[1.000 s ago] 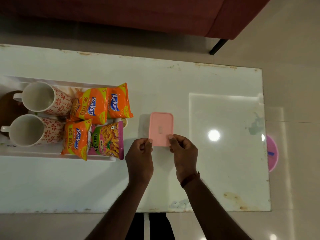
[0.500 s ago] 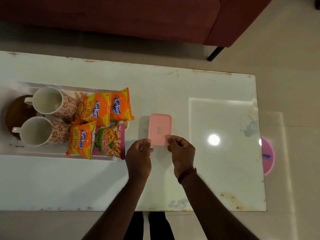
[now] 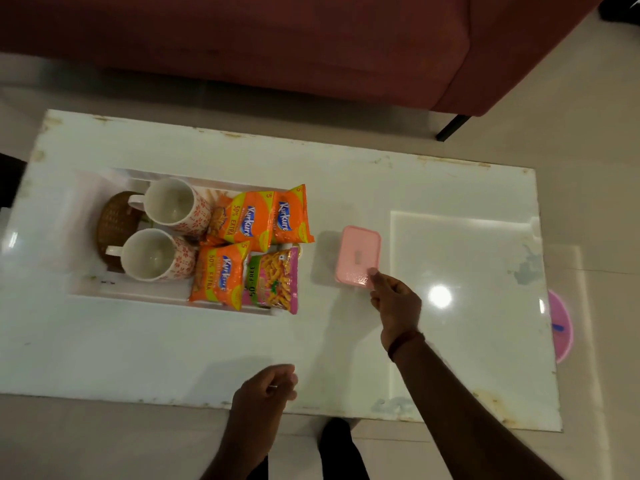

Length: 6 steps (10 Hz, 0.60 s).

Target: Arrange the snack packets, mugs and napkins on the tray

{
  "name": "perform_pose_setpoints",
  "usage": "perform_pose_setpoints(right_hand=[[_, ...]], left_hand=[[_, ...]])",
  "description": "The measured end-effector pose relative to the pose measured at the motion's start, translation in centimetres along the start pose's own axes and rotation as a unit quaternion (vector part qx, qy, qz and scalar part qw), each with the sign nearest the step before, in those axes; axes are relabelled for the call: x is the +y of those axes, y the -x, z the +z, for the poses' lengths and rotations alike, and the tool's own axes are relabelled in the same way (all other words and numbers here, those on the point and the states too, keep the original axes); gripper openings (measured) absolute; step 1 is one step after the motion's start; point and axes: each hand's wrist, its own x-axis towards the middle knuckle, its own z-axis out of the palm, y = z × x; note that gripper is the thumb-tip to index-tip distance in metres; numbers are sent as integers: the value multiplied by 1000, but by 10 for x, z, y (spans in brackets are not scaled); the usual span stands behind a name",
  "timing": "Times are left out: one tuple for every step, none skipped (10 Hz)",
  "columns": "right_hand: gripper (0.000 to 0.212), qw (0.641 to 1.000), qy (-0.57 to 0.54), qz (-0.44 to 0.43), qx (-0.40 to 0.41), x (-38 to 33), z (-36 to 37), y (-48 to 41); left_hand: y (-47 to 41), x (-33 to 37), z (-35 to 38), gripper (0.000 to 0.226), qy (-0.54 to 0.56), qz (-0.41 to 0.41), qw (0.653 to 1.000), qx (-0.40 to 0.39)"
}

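1. Half a second ago both hands pinched the near edge of the pink lidded box (image 3: 358,256); now only the right hand (image 3: 396,303) touches it, fingertips resting on its near corner, fingers loosely curled, nothing actually gripped.
2. The left hand (image 3: 265,388) has pulled back toward the table's (image 3: 346,188) near edge, half-closed and apparently empty.
3. The box sits just right of the white tray (image 3: 86,289), not on it.
4. Inside the tray: two floral mugs (image 3: 166,230) and four snack packets (image 3: 249,247), with a wicker coaster (image 3: 116,220) behind the mugs.
5. No napkins are visible; that step likely remains.
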Motion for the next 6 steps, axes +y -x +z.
perform_pose_setpoints(right_hand=[[16,1000,11,-12,20,-1,-2,4],[12,998,36,-30,35,-7,3,8],[9,995,74,-57,45,-12,10,10],[10,991,97,-79,49,-13,15,12],[21,989,106,-86,52,-16,18,12],[47,982,142,-89,84,-18,17,23]], left_hand=[[13,-27,-49,19,-26,-35,999,-7],[17,-44,-95,19,-62,-66,995,-29],[21,-50,-125,20,-103,-51,993,-33],[19,-57,-142,22,-126,-28,991,-38],[16,-59,-149,23,-170,1,984,-51],[18,-68,-150,23,-178,38,983,-33]])
